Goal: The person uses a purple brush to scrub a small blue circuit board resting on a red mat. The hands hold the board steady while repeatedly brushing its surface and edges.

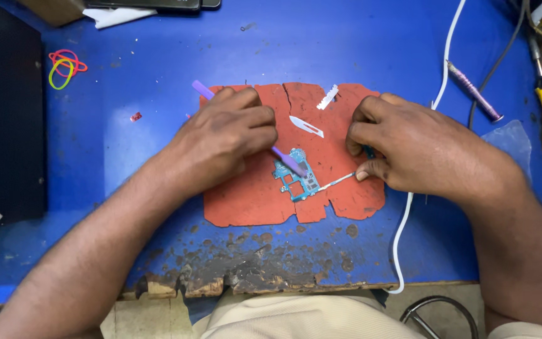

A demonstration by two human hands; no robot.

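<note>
Centrally, a small teal circuit board [295, 180] is laid on the orange mat [246, 201], which lies on the blue table [158, 69]. A purple tool [283, 160] is pinched in the grip of the left hand [224, 138], its tip touching the board. A thin white strip [337, 182] beside the board is pinched by the right hand [409, 147]. A scalpel blade [306, 125] lies on the mat above the board.
</note>
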